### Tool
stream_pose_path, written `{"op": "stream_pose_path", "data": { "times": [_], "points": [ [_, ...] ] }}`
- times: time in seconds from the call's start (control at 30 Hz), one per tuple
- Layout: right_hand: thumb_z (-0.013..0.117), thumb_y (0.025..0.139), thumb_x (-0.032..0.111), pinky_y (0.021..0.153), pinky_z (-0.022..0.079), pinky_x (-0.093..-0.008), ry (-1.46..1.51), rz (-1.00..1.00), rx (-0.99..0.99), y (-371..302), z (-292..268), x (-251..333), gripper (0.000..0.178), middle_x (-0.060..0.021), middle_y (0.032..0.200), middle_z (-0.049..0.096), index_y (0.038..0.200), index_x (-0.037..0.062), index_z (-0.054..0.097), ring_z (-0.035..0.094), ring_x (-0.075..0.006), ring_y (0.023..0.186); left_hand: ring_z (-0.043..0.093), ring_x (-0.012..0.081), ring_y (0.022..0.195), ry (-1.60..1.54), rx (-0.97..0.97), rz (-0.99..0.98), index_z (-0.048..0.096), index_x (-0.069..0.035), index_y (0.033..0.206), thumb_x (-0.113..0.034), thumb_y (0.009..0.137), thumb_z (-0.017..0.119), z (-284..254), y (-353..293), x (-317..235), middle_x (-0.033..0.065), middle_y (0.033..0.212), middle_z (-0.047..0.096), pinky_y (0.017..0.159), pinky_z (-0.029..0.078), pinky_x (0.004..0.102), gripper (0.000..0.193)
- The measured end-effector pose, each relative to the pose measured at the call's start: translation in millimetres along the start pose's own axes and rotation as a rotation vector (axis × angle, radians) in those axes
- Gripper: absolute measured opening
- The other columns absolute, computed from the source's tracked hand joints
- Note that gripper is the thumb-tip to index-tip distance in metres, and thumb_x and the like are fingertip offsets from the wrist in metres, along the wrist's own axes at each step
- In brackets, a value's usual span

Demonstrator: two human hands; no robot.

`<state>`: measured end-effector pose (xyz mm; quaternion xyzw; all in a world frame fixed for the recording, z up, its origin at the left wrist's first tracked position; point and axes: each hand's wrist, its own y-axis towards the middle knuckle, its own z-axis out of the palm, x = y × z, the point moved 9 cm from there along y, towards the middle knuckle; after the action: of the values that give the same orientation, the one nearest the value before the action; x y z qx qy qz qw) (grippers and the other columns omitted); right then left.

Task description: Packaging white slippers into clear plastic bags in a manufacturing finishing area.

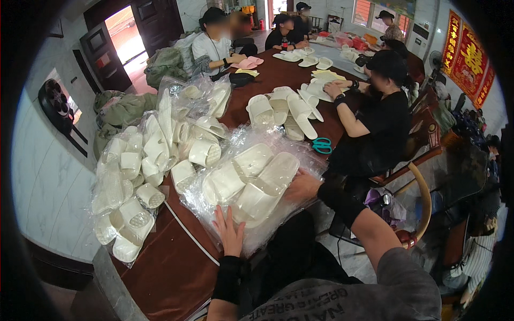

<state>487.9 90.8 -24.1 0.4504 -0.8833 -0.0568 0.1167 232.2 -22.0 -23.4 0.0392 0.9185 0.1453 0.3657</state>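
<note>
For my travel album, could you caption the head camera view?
Left hand and right hand beside pale slippers and clear plastic, with a slipper heap nearby on a brown table.

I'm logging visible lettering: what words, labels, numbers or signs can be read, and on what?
Red wall banner: large yellow characters, wording not copied here.
Gray shirt: dark lettering, likewise not copied.
Dark bottle: too small to read.
Cream slippers: no text that I can make out.

The head-worn fisheye camera is looking down from just above the near edge of the brown table, facing along it; it is viewing the table's near part closely and the far end from well away.
</note>
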Motion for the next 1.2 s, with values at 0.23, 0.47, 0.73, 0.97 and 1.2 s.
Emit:
{"op": "stream_pose_path", "data": {
  "times": [0.23, 0.47, 0.73, 0.97, 1.2],
  "points": [
    [0.057, 0.084, 0.025, 0.066, 0.049, -0.0428, 0.244, 0.687, -0.388, -22, -132, -94, 0.022, -0.0154, 0.077, 0.065, 0.087, 0.0059, 0.067, 0.064, -0.0342, 0.075, 0.011, 0.0392, 0.144, -0.035, -0.019, 0.011, 0.034, -0.008, 0.145, -0.021, 0.083, 0.065, -4, -3, -1, 0.0193, 0.157, 0.012, 0.113, 0.004, 0.0574, 0.07],
    [0.064, 0.078, 0.023, 0.071, 0.051, -0.0388, 0.043, 0.59, -0.094, 42, -85, -122, 0.02, -0.0135, 0.085, 0.069, 0.082, 0.0045, 0.067, 0.065, -0.0324, 0.08, 0.015, 0.0377, 0.143, -0.124, -0.069, -0.014, 0.031, -0.001, 0.143, -0.021, 0.08, 0.066, -7, 2, -2, 0.0215, 0.155, 0.015, 0.114, 0.005, 0.0565, 0.076],
    [0.072, 0.076, 0.034, 0.062, 0.052, -0.0359, 0.23, 0.486, 0.099, 64, -40, -117, 0.039, -0.0122, 0.081, 0.067, 0.096, 0.002, 0.063, 0.065, -0.0228, 0.074, 0.018, 0.0371, 0.142, -0.144, -0.085, -0.048, 0.029, 0.002, 0.142, -0.021, 0.08, 0.066, -8, 1, -4, 0.0212, 0.15, 0.026, 0.115, 0.006, 0.0542, 0.076],
    [0.076, 0.069, 0.032, 0.077, 0.049, -0.0394, 0.533, 0.795, 0.449, 75, -19, -89, 0.042, -0.013, 0.087, 0.065, 0.098, 0.0044, 0.06, 0.063, -0.0298, 0.086, 0.017, 0.0367, 0.143, -0.162, -0.106, -0.066, 0.025, 0.001, 0.145, -0.019, 0.085, 0.059, -14, -8, 12, 0.0195, 0.15, 0.028, 0.116, 0.005, 0.0519, 0.072],
    [0.077, 0.07, 0.032, 0.075, 0.049, -0.0379, 0.232, 0.4, 0.179, 89, -45, -69, 0.043, -0.0143, 0.088, 0.065, 0.099, 0.0037, 0.063, 0.063, -0.0276, 0.085, 0.017, 0.0367, 0.143, -0.195, -0.119, -0.076, 0.023, 0.001, 0.146, -0.022, 0.091, 0.055, -10, -6, 12, 0.019, 0.151, 0.027, 0.116, 0.006, 0.0518, 0.068]
  ]
}}
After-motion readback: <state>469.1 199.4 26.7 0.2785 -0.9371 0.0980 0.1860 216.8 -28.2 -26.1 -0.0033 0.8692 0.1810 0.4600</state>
